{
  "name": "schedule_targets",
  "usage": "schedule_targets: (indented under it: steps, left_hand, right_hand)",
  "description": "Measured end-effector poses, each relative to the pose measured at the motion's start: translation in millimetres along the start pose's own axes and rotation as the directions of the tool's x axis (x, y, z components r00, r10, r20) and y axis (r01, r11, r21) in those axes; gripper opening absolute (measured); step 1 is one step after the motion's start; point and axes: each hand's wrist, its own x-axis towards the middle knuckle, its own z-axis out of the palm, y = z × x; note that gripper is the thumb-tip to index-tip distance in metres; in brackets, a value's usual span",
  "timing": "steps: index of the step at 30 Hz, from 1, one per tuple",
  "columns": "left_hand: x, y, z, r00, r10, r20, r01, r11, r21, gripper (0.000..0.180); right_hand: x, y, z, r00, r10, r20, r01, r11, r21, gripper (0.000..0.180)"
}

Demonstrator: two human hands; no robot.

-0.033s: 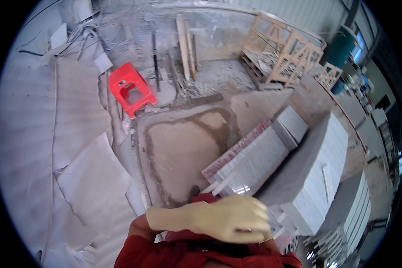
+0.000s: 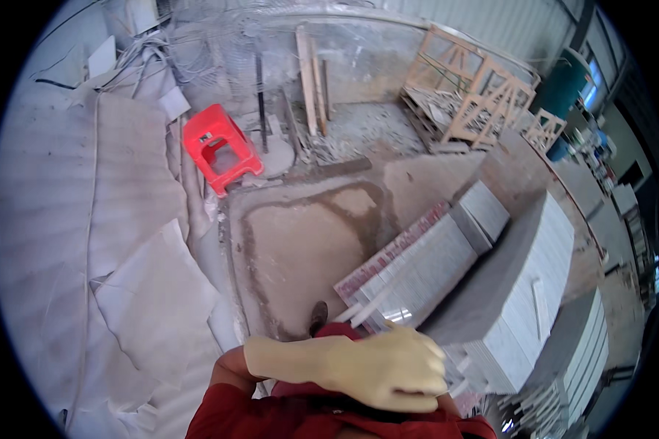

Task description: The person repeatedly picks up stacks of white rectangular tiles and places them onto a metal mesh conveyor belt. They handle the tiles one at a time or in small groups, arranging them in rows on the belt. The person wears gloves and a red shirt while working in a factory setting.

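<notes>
My left hand (image 2: 388, 368), in a pale yellow rubber glove with a long cuff, reaches across my body to the right. Its fingers are curled over beside my right forearm (image 2: 447, 403), of which a short bare strip shows. What these fingers close on, if anything, is hidden from me. My right hand is covered by the left one, so its fingers cannot be made out. Just beyond the gloved hand stands a stack of grey stone slabs (image 2: 425, 252), with white strips at its near end.
Larger slab stacks (image 2: 523, 293) stand on the right. A red plastic stool (image 2: 223, 150) is at the far left, beside sheeting (image 2: 154, 285) spread over the left side. Wooden frames (image 2: 490, 95) lean at the back. My shoe (image 2: 318, 316) is on the dusty floor (image 2: 307, 241).
The whole view has shifted slightly. My left hand sits a little lower and farther right, still curled, and more of my shoe shows.
</notes>
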Motion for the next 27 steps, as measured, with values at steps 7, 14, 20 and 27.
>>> schedule_targets:
  steps: [7,14,20,27]
  left_hand:
    - [-2,-35,-117,0.920,0.112,0.377,-0.139,0.989,0.046,0.033]
    - [-12,-79,-225,0.911,0.126,0.392,-0.071,0.986,-0.152,0.032]
    - [-39,-116,-314,0.891,0.159,0.424,-0.087,0.979,-0.186,0.032]
    - [-64,-172,-419,0.806,0.167,0.568,-0.083,0.982,-0.171,0.031]
  right_hand:
    - [95,-102,-12,0.974,-0.212,-0.078,0.199,0.969,-0.146,0.044]
    - [177,-158,6,0.982,-0.184,-0.051,0.178,0.978,-0.107,0.043]
    - [257,-197,12,0.980,-0.167,-0.107,0.157,0.983,-0.098,0.043]
    - [341,-243,46,0.989,0.021,-0.147,-0.038,0.993,-0.116,0.042]
